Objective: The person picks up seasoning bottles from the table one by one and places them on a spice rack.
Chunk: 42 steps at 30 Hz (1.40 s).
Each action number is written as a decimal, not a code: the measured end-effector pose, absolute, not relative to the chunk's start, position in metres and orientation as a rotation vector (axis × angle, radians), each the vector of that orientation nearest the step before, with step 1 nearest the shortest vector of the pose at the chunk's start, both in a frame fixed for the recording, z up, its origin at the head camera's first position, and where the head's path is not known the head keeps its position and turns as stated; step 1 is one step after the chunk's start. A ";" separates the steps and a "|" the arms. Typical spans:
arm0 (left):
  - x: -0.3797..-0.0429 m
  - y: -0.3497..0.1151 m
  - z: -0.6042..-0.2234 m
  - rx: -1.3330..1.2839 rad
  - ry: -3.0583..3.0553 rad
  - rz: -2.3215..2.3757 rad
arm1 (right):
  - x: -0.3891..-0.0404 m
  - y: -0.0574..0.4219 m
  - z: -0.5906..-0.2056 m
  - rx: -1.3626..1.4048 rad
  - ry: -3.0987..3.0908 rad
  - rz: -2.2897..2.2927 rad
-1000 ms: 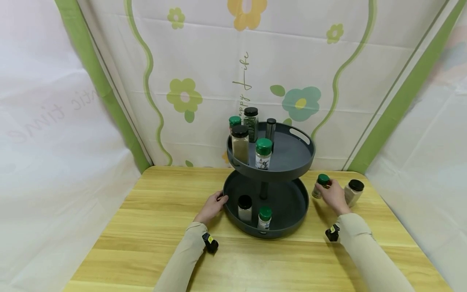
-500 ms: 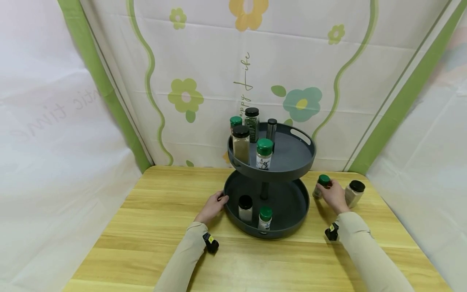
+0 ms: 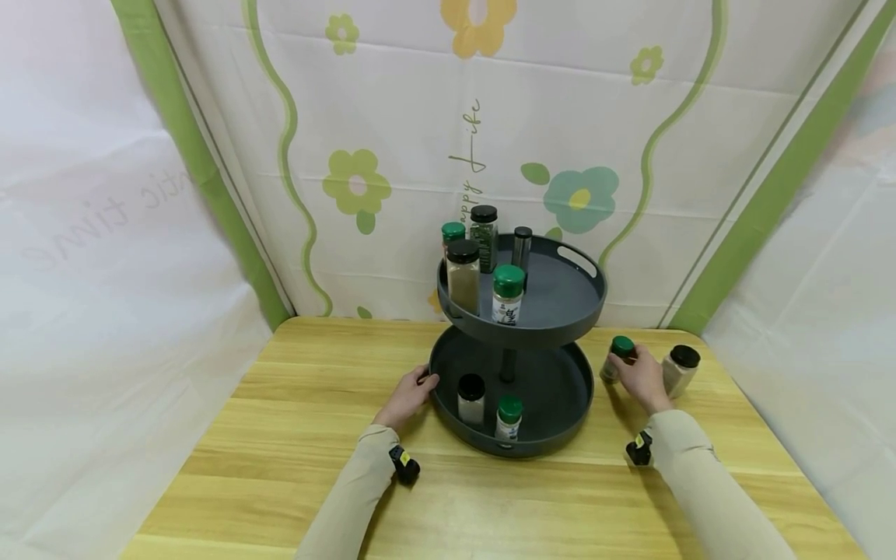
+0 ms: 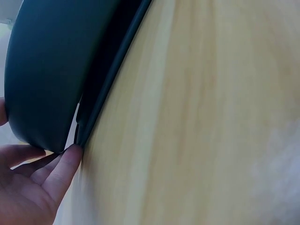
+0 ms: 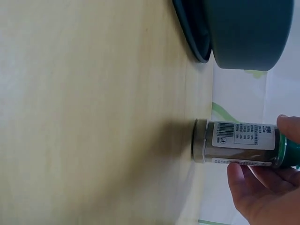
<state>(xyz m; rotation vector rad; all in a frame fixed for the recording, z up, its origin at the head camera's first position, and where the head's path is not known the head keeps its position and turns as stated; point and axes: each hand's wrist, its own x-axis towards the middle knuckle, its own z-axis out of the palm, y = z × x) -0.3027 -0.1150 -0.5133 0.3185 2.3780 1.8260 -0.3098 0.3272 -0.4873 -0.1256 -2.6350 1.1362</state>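
A dark grey two-tier turntable rack [image 3: 553, 299] stands on the table. My left hand [image 3: 408, 397] grips the left edge of its lower tray [image 3: 570, 404], with fingers at the tray's underside in the left wrist view. To the right of the rack, my right hand [image 3: 640, 376] holds a small green-capped spice jar [image 5: 241, 140] near its cap. The jar stands upright with its base right at the tabletop, and its printed label with a barcode shows in the right wrist view. Just right of that hand stands a black-capped spice jar [image 3: 679, 372], partly hidden by it.
Several spice jars and a slim black-capped container [image 3: 521, 253] stand on the upper tier. The lower tray bears a black-capped jar [image 3: 471, 400] and a green-capped jar [image 3: 509, 420]. A patterned white curtain [image 3: 420, 117] hangs behind the wooden table [image 3: 301, 435].
The green-capped jar in my right hand has shifted very slightly. My left hand stays at the lower tray, and the rack and the other jars look the same.
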 end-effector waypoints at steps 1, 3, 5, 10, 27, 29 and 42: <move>-0.303 -0.115 -0.513 0.311 2.376 1.829 | -0.309 0.327 -0.487 -0.118 -2.632 1.137; -0.303 -0.115 -0.513 0.302 2.376 1.829 | -0.308 0.326 -0.485 -0.094 -2.623 1.123; -0.303 -0.115 -0.513 0.290 2.375 1.828 | -0.306 0.325 -0.483 -0.065 -2.609 1.095; -0.303 -0.115 -0.514 0.297 2.372 1.833 | -0.301 0.321 -0.477 0.036 -2.562 1.030; -0.307 -0.115 -0.514 0.310 2.359 1.826 | -0.283 0.305 -0.453 0.140 -2.520 1.060; -0.306 -0.114 -0.513 0.297 2.378 1.823 | -0.280 0.301 -0.451 0.158 -2.513 1.065; -0.303 -0.111 -0.511 0.248 2.429 1.825 | -0.256 0.277 -0.445 0.259 -2.528 1.066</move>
